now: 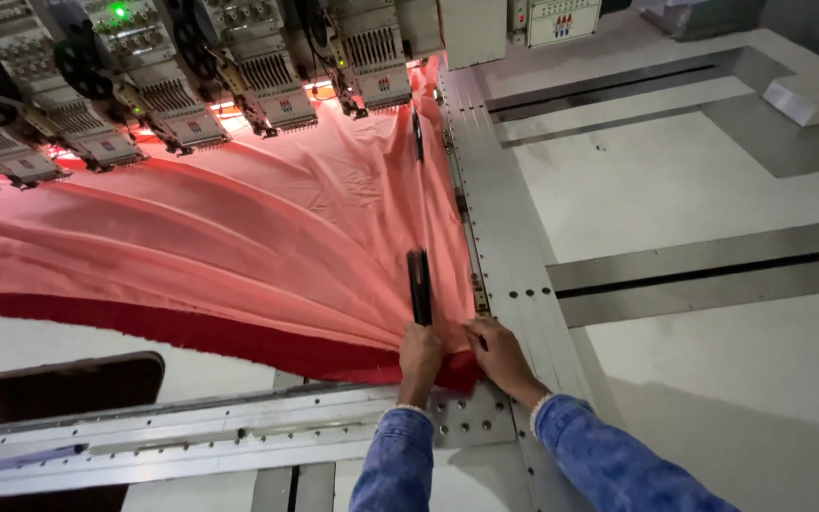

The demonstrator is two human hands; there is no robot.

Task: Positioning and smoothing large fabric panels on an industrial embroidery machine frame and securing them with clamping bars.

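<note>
At the near right corner of the metal frame [514, 284], both hands are bunched in on the pink fabric [239, 237]. The left hand [419, 353] is closed in a fist around the lower end of a black clip bar [419, 284], which stands up along the cloth's right edge. The right hand [500, 353] presses flat, fingers together, on the dark red hem [191, 330] just beside the frame's right rail, pinning the cloth corner rather than grasping it.

The step in hand looks like fastening the fabric's corner to the frame: cloth gathered and pulled taut, clip being seated. The folds fan out from this corner toward the row of embroidery heads [172, 95] at the far edge, so the tension runs right into the grip. A second black clip [417, 133] sits farther up the same right edge.

The next move, I'd judge, calls for keeping the hem square to the rail while the bar is pushed home, since slack here would leave those creases in place.
</note>
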